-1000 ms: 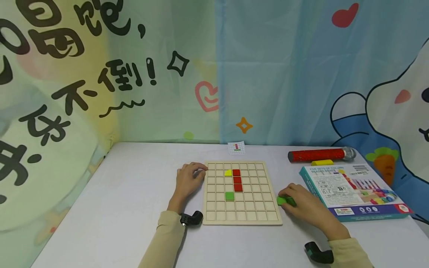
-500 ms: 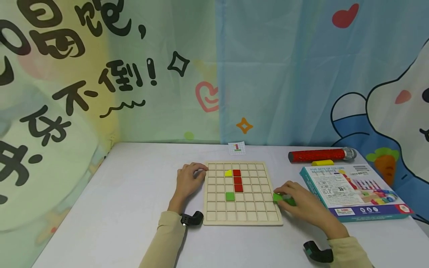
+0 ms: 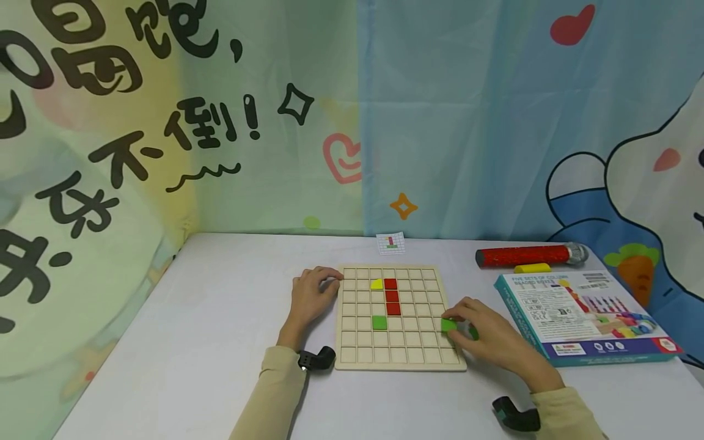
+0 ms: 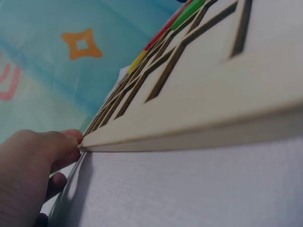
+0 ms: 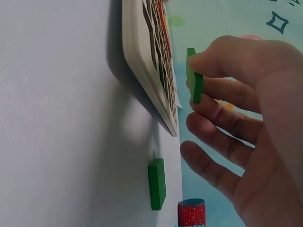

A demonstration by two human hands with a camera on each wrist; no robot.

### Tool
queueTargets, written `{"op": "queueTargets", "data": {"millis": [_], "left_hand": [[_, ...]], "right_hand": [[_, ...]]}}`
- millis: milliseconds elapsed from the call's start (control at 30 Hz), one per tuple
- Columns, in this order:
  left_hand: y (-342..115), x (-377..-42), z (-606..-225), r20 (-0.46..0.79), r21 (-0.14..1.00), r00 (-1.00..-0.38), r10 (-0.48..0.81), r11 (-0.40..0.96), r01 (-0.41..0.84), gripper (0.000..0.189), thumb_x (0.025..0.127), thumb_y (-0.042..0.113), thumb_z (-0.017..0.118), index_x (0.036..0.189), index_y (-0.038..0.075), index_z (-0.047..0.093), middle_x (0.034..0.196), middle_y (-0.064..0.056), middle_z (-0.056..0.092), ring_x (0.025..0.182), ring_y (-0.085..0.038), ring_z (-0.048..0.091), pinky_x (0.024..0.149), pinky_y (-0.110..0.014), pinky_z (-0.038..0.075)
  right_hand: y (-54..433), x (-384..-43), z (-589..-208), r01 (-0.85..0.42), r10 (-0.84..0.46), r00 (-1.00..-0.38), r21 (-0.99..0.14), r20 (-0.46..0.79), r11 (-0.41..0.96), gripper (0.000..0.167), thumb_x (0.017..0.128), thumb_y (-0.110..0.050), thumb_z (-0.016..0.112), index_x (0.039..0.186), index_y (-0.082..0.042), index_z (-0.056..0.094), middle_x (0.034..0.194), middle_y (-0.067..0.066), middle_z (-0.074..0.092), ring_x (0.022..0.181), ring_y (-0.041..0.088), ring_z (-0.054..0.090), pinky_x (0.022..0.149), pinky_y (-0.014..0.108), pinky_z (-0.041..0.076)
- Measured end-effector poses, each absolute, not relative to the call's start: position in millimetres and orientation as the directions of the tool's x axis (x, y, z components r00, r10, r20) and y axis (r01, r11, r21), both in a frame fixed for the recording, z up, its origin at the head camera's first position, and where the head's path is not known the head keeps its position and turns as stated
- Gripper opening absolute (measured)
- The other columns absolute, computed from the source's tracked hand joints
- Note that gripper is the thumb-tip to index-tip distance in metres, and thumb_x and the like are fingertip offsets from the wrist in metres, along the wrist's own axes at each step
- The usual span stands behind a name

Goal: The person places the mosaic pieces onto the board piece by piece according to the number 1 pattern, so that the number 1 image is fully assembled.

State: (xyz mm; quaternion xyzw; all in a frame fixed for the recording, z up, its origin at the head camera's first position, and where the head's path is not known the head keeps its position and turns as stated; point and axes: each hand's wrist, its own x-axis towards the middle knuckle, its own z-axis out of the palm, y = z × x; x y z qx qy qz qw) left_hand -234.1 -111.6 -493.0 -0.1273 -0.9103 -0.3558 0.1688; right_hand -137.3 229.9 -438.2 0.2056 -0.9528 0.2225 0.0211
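Observation:
A pale wooden grid board point(image 3: 416, 353) lies flat on the table. In its cells sit several red tiles point(image 3: 392, 296), a yellow tile point(image 3: 376, 284) and a green tile point(image 3: 379, 322). My left hand point(image 3: 312, 296) holds the board's far left edge by the fingertips; in the left wrist view the fingers point(image 4: 71, 138) meet at its corner. Over the board's right edge, my right hand point(image 3: 489, 333) pinches a green block point(image 5: 195, 78) between thumb and fingers, raised above the board. Another green block point(image 5: 157, 184) lies on the table below that hand.
Behind the board is a small printed pattern card point(image 3: 390, 242). At the right lie a teal-edged box point(image 3: 591, 318), a yellow block point(image 3: 531, 268) and a red glittery tube point(image 3: 522, 255). A printed curtain point(image 3: 451, 122) hangs behind the table.
My right hand has moved left with the green block, from beside the board to over its right edge. The left hand stays at the board's left edge.

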Motion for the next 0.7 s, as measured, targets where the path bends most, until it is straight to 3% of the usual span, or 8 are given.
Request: {"op": "queueTargets", "data": {"millis": [400,700], "left_hand": [[-111,-234,-493,0.36,0.619,-0.927,0.105,0.717,0.322,0.012,0.087,0.019,0.064,0.096,0.024,0.072,0.109,0.002,0.07,0.098,-0.021,0.057,0.078,-0.038,0.031],[-110,-234,-494,0.416,0.602,-0.903,0.107,0.712,0.362,0.012,0.085,0.019,0.065,0.094,0.022,0.072,0.107,0.001,0.07,0.094,-0.022,0.057,0.074,-0.037,0.03]], "right_hand": [[217,-141,-440,-0.445,-0.411,-0.895,-0.402,0.174,0.8,0.025,0.082,-0.02,0.07,0.106,-0.018,0.066,0.1,-0.008,0.059,0.091,0.009,0.056,0.082,0.036,0.05],[206,-145,-439,-0.456,-0.426,-0.889,-0.389,0.168,0.8,0.024,0.083,-0.02,0.069,0.107,-0.018,0.066,0.101,-0.007,0.059,0.09,0.009,0.055,0.083,0.037,0.05]]}}
